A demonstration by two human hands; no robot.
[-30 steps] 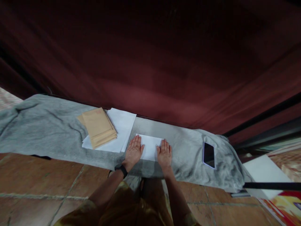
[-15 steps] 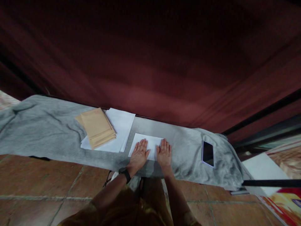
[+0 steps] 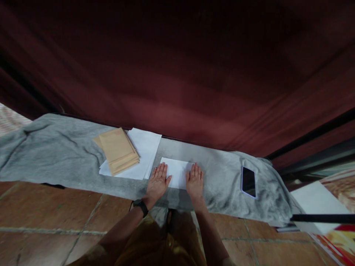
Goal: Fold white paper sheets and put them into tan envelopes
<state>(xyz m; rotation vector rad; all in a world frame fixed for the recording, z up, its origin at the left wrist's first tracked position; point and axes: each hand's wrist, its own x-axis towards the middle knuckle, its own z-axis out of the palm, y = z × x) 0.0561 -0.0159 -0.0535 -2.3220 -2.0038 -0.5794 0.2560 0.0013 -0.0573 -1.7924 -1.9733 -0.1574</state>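
A folded white sheet of paper (image 3: pixel 176 170) lies on a grey blanket (image 3: pixel 61 155) spread on the floor. My left hand (image 3: pixel 158 182) lies flat on the sheet's left edge, fingers stretched out; a black watch is on that wrist. My right hand (image 3: pixel 195 181) rests flat on the sheet's right edge, fingers together and extended. Neither hand holds anything.
To the left lies a stack of tan envelopes (image 3: pixel 118 150) on top of white sheets (image 3: pixel 144 147). A dark phone (image 3: pixel 248 181) lies on the blanket at the right. A dark red curtain (image 3: pixel 177 74) hangs behind. Terracotta floor tiles (image 3: pixel 55 210) are in front; a white board (image 3: pixel 316 201) sits far right.
My left hand slid right across the sheet, then back out to its left edge. My right hand has stayed flat at the right edge.
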